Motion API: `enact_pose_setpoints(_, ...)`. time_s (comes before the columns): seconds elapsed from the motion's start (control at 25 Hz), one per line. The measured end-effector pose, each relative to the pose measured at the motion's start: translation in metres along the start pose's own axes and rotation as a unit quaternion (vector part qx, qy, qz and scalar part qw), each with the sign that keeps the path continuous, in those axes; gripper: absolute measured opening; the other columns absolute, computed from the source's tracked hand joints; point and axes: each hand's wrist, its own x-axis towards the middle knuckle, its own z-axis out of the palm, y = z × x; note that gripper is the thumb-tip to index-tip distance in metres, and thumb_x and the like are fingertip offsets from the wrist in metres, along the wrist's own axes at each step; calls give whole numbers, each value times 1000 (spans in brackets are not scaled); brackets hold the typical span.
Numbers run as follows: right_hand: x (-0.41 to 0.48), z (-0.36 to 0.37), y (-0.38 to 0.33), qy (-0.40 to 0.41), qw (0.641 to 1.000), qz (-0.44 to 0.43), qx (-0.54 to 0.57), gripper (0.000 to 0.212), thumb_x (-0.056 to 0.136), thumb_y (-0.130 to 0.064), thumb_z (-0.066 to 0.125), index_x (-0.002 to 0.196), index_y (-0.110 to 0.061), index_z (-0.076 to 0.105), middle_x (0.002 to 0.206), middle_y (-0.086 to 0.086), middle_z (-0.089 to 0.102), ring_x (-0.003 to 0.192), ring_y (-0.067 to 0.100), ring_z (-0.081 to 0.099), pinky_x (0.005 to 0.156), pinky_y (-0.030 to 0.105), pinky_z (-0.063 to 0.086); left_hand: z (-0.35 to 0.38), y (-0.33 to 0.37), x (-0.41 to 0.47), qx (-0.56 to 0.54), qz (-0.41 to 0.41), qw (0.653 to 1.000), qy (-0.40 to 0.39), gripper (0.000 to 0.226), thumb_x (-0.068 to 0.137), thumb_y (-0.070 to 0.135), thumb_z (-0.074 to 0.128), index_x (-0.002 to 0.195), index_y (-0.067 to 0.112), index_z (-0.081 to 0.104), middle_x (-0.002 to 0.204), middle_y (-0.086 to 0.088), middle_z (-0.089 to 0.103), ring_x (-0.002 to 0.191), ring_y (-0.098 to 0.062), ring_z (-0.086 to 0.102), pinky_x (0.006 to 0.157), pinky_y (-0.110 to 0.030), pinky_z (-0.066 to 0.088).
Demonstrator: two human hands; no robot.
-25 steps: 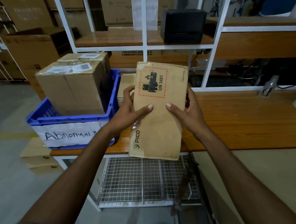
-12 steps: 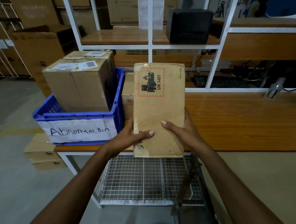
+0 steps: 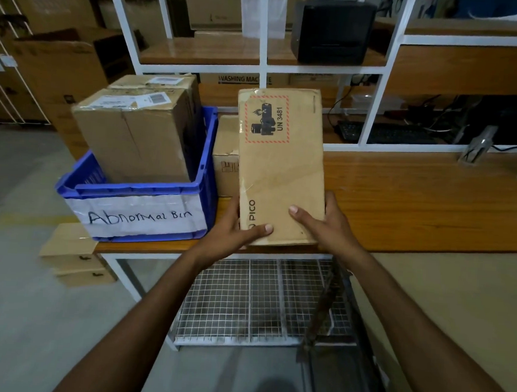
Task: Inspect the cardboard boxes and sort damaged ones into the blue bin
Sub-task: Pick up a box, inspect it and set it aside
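Since the left hand (image 3: 234,229) and right hand (image 3: 328,227) slid down to grip its lower end, the PICO box (image 3: 283,167) is held upright just right of the blue bin (image 3: 136,188); its crease probably means damage.

We see a tan box (image 3: 283,173) with a hazard label (image 3: 268,119) edged in red hatching, carrying a black battery symbol and black lettering. The bin (image 3: 207,150) is bright blue with finely latticed walls, fronted by a white tag (image 3: 138,215) handwritten in black. The boxes (image 3: 133,145) inside are brown with white stickers. The counter (image 3: 417,199) is orange-brown wood grain, the frame (image 3: 264,59) white, and the wire shelf (image 3: 244,301) a pale square grid.
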Motion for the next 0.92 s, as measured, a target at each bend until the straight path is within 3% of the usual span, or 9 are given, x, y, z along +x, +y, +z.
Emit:
enact_pose_setpoints(0.12, -8, -10, 7, -78, 997, -3, 17, 94, 79, -37, 90, 154, -32, 33, 136, -14, 58, 127, 12, 58, 106, 41, 52, 2, -1, -7, 17, 15, 1000, -3, 87, 92, 22, 81, 158, 34, 26, 142, 16, 57, 121, 5, 63, 96, -21, 57)
enact_pose_setpoints(0.28, -22, -17, 3, -61, 997, -30, 23, 96, 69, -53, 92, 148, -37, 40, 136, -15, 61, 124, 7, 60, 101, 39, 55, -5, 7, -13, 60, 46, 997, 4, 96, 82, 39, 88, 159, 37, 30, 138, 21, 63, 124, 1, 63, 97, -23, 57)
enact_pose_setpoints(0.36, -29, -17, -1, -62, 997, -38, 33, 92, 71, -50, 92, 146, -39, 40, 134, -17, 61, 122, 5, 61, 97, 33, 55, -10, 12, -14, 74, 58, 996, 6, 98, 80, 44, 89, 159, 40, 30, 134, 22, 66, 122, 0, 65, 97, -23, 58)
enact_pose_setpoints(0.52, -37, -18, -7, -40, 997, -51, 39, 103, 66, -39, 93, 151, -34, 35, 135, -16, 59, 122, 5, 60, 96, 31, 54, -11, 16, -17, 70, 75, 995, -4, 107, 79, 36, 91, 162, 38, 24, 138, 22, 64, 125, 0, 63, 101, -28, 57)
enact_pose_setpoints(0.72, -22, -22, -26, -38, 997, -68, 8, 103, 73, -26, 94, 155, -30, 31, 135, -18, 56, 124, 3, 56, 103, 36, 53, -9, 17, -9, 79, 105, 991, 9, 122, 79, 26, 94, 167, 33, 10, 146, 28, 52, 131, 9, 54, 99, -14, 51)
enact_pose_setpoints(0.84, -18, -22, -25, -40, 996, -79, -16, 107, 71, -29, 96, 156, -31, 31, 137, -19, 55, 127, 4, 55, 105, 40, 52, -12, 15, -5, 76, 108, 991, 9, 119, 79, 22, 93, 167, 30, 13, 143, 32, 49, 128, 16, 51, 94, -8, 49)
enact_pose_setpoints(0.92, -19, -22, -22, -45, 995, -80, -31, 117, 66, -33, 98, 157, -33, 25, 138, -23, 51, 129, 4, 52, 105, 36, 50, -14, 13, -4, 70, 113, 991, 4, 118, 79, 20, 93, 166, 31, 15, 148, 24, 51, 131, 10, 53, 97, -12, 51)
